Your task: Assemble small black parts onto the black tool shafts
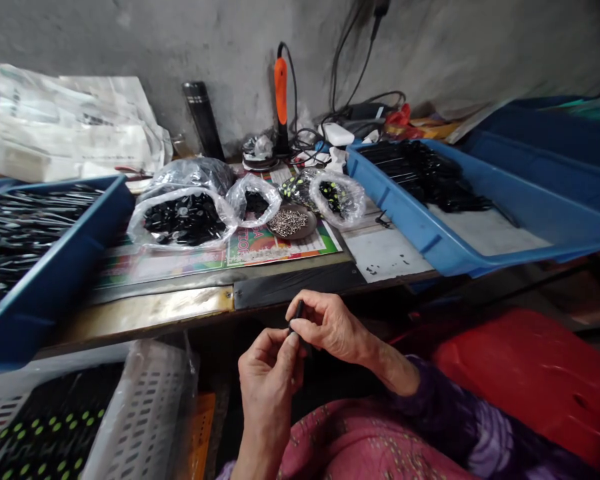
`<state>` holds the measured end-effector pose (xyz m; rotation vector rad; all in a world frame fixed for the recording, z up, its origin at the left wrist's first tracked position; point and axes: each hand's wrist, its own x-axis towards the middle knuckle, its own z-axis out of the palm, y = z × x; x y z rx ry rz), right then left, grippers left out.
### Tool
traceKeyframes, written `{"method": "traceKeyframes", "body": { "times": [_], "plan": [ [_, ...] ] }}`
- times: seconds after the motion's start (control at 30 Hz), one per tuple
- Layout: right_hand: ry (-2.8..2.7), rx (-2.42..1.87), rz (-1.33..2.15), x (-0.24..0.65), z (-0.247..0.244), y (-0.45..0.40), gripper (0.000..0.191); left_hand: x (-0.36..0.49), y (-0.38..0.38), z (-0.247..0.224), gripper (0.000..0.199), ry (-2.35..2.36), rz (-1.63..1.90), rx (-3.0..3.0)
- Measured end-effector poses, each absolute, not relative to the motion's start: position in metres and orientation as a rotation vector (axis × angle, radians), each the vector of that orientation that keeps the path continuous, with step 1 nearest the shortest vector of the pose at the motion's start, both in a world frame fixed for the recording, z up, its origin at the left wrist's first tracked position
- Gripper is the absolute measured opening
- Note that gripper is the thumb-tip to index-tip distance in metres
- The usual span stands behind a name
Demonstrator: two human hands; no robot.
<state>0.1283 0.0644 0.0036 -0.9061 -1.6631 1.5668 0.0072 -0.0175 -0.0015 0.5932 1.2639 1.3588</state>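
Just in front of the bench edge, my left hand [273, 377] and my right hand [333, 327] meet, both closed around one small black part [299, 313]. It looks like a short dark rod; its lower portion is hidden by my fingers, so its exact kind is unclear. Thumb and fingertips of each hand pinch it. Beyond my hands, a plastic bag of black parts [184, 219] lies open on the bench. Next to it are a smaller bag with black pieces [255, 203], a dish of small metal pins or screws [291, 221] and a bag of black-and-green pieces [335, 199].
Blue trays stand left [75, 257] and right [410, 227], holding metal rods and black parts. An orange-handled tool [281, 90] stands by the wall near a black cylinder [203, 120]. Below left is a white perforated basket [140, 407]; a red plastic surface [530, 373] sits right.
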Motion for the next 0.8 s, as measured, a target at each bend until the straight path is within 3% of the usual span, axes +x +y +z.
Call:
{"method": "traceKeyframes", "body": {
  "times": [0.4, 0.53, 0.63, 0.8],
  "plan": [
    [-1.670, -0.875, 1.562, 0.130, 0.000, 0.064, 0.003, 0.008, -0.017, 0.000, 0.035, 1.248, 1.345, 0.604],
    [-1.659, -0.759, 1.696, 0.137, 0.001, 0.070, 0.032, 0.006, -0.018, 0.003, 0.035, 1.190, 1.315, 0.605],
    [-1.617, -0.753, 1.751, 0.135, 0.000, 0.071, 0.042, 0.008, -0.018, 0.004, 0.035, 1.157, 1.296, 0.589],
    [-1.637, -0.905, 1.350, 0.126, -0.003, 0.062, 0.042, 0.012, -0.019, 0.002, 0.033, 1.195, 1.340, 0.551]
  ]
}}
